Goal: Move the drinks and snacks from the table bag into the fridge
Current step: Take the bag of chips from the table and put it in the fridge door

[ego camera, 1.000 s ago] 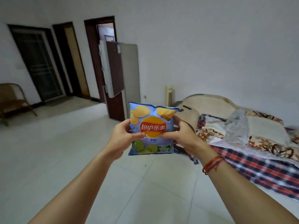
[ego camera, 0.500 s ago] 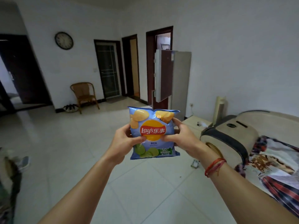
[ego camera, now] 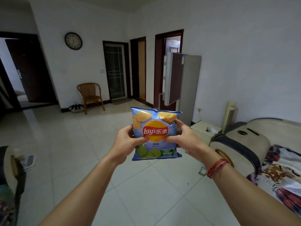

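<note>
A light-blue bag of Lay's chips [ego camera: 155,134] with a red and yellow logo is held upright at chest height in front of me. My left hand [ego camera: 126,142] grips its left edge and my right hand [ego camera: 183,138] grips its right edge, thumbs on the front. Across the room by the right wall stands the grey fridge [ego camera: 189,88], its dark-red upper door [ego camera: 172,79] swung open toward me. The fridge's inside is hidden behind the door. The table bag is out of view.
White tiled floor [ego camera: 81,152] stretches between me and the fridge. A beige sofa [ego camera: 247,144] with patterned blankets sits at the right, a low cream cabinet [ego camera: 203,130] beside the fridge. A wicker chair [ego camera: 90,95] and several dark doorways line the far wall. Another sofa arm [ego camera: 11,167] is at the left edge.
The view has swung left and the room's far wall, clock and chair have come into sight. Both hands keep the chips bag in the same grip, and the fridge sits further right.
</note>
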{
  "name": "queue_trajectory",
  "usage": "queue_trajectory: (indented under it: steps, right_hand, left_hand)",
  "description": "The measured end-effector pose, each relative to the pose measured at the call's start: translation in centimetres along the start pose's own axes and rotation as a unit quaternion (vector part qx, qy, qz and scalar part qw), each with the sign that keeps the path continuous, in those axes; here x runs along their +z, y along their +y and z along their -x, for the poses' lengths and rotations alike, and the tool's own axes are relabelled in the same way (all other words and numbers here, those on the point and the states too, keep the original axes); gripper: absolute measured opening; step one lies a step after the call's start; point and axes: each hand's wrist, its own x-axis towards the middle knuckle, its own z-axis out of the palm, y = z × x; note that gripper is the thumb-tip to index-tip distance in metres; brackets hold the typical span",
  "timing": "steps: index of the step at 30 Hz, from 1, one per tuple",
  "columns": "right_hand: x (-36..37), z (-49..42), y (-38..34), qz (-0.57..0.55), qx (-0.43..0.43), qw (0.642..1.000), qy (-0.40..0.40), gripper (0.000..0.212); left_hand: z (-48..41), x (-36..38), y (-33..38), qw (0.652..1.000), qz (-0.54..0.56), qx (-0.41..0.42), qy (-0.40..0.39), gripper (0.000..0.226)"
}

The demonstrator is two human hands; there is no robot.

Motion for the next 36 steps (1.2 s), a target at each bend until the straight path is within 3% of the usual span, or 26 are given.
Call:
queue_trajectory:
  steps: [16, 36]
  right_hand:
    - [1.7, -11.3, 2.9, 0.010, 0.011, 1.000, -0.002, 0.065]
    - [-6.5, -46.7, 7.9, -0.010, 0.016, 0.999, -0.030, 0.053]
  left_hand:
    - [-10.2, -4.9, -4.1, 1.000, -0.015, -0.009, 0.000, 0.036]
    - [-44.8, -7.4, -11.2, 0.999, -0.014, -0.026, 0.024, 0.034]
